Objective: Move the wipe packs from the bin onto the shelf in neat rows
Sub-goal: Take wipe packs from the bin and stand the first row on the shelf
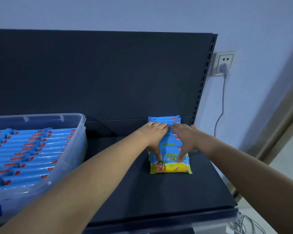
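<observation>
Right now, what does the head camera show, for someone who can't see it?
Two bare hands, left hand and right hand, press on a row of blue wipe packs on a dark shelf. A clear plastic bin of packs sits left.

Pale blue wall [142,12]; socket [224,63] with plugged grey cord [222,102].

A: Where does the single head view look from?
B: From above and behind both forearms, facing forward and down at the dark shelf [159,191], close in.
A: Wide?
B: Probably; the wall socket [224,63] leans at the edge.
</observation>
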